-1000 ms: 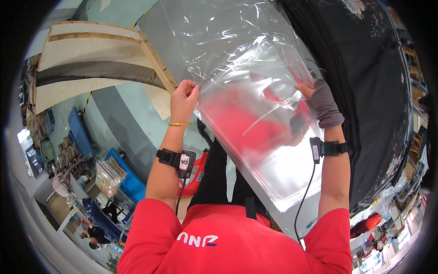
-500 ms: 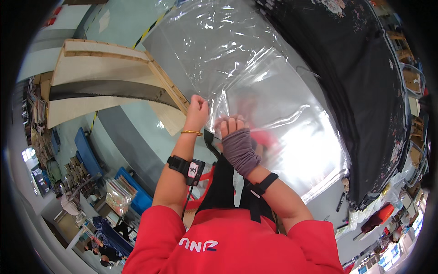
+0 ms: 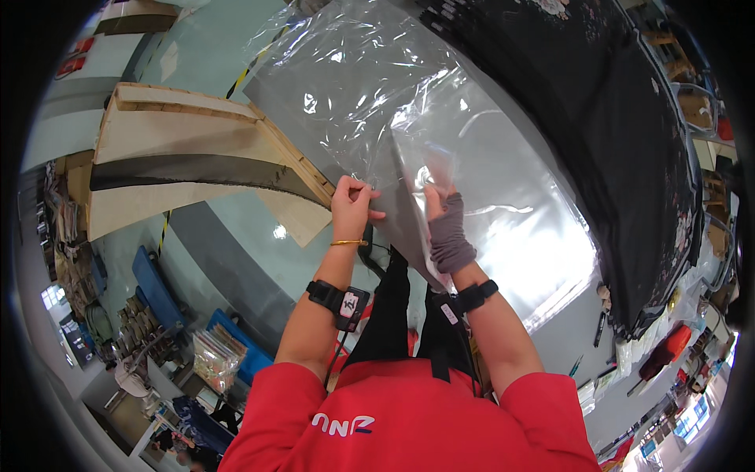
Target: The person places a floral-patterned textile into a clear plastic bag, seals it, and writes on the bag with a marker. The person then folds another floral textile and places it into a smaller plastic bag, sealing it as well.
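At a worktable [image 3: 562, 334], the left hand [image 3: 355, 206] sits by the near left edge with the right hand [image 3: 445, 224] just to its right, among plastic sheets [image 3: 511, 193] that spread over the tabletop ahead and to the right of the right hand. Beyond both hands, loose film [image 3: 346, 79] lies across the far end, while cloth [image 3: 598, 134] runs along the sheets' far right side and a pen [image 3: 599, 329] rests to the right hand's lower right. Left of the left hand, a wooden frame [image 3: 212, 135] stands over the floor [image 3: 244, 224].
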Tool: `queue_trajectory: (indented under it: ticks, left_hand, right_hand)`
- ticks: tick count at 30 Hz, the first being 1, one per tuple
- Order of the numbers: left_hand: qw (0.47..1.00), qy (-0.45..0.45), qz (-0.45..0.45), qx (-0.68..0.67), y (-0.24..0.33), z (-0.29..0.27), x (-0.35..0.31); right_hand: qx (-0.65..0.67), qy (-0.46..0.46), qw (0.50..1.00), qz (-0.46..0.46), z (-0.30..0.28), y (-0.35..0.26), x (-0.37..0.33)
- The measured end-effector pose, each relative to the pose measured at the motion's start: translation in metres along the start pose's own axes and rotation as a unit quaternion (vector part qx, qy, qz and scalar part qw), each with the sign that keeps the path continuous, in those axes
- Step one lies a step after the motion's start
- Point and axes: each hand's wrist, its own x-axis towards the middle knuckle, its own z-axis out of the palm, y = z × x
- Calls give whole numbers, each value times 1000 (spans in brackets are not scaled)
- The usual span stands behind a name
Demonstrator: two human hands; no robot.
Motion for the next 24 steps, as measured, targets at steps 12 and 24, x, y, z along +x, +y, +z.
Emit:
queue_trajectory:
  ticks: [12,24]
  left_hand:
    - [949,73,260,160,5,35,-11]
    - [898,105,335,267,13,20,-7]
  right_hand:
    - [-473,-83,849,-223,32,-40,16]
    - [-508,-134,786,-326,56,-60,23]
